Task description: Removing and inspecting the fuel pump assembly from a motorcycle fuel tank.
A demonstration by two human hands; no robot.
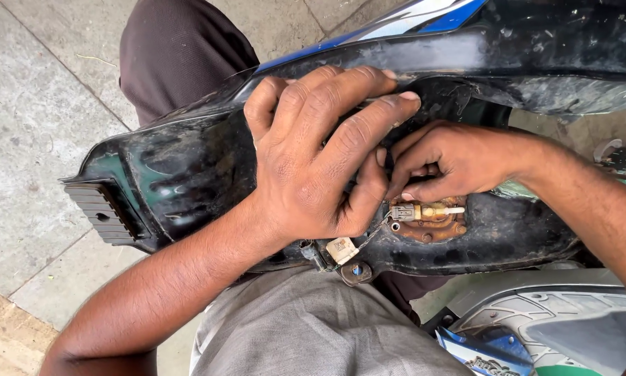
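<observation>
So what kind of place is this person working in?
Probably an outdoor or roadside motorcycle repair spot: paving slabs underfoot, a grimy black fuel tank across the lap, and a rusty fitting under the hands.

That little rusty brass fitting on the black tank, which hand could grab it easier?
Probably the right hand: its fingertips sit just above the rusty brass fitting. The left hand lies spread on the black tank.

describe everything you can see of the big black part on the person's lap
The black tank is a large, scuffed, dusty shell of glossy material with a blue and white stripe along its upper edge. It lies across the person's lap, a ribbed black block at its left end. A rusty round plate with a brass fitting sits on its face. The left hand presses flat on it; the right hand fingers the recess above the plate.
</observation>
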